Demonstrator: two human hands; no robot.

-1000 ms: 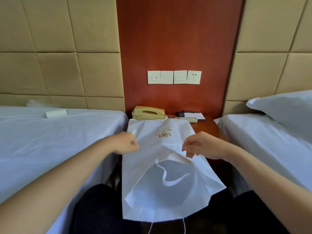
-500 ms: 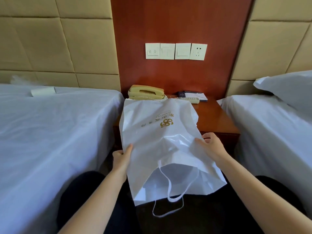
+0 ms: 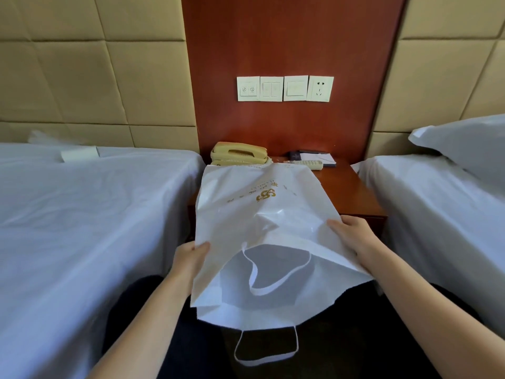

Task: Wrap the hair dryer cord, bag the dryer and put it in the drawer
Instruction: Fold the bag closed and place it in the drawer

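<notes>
A white bag (image 3: 262, 214) with a gold logo lies over the front of the wooden nightstand (image 3: 352, 198), its open mouth facing me with two loop handles hanging out. My left hand (image 3: 191, 255) pinches the bag's left edge. My right hand (image 3: 352, 236) grips the right edge near the mouth. A bulge shows in the bag's middle; the hair dryer itself and its cord are not visible. The nightstand's front, where a drawer would be, is hidden behind the bag.
A beige telephone (image 3: 239, 154), a remote (image 3: 308, 163) and a notepad (image 3: 319, 157) sit at the nightstand's back. White-sheeted beds flank it, left (image 3: 82, 214) and right (image 3: 442, 203), with a pillow (image 3: 464, 143). Switches and a socket (image 3: 319, 88) are on the red wall panel.
Both hands slid from the bag's middle down to its side edges near the mouth. The view tilted downward, and the bag lies flatter on the nightstand with its mouth spread wider.
</notes>
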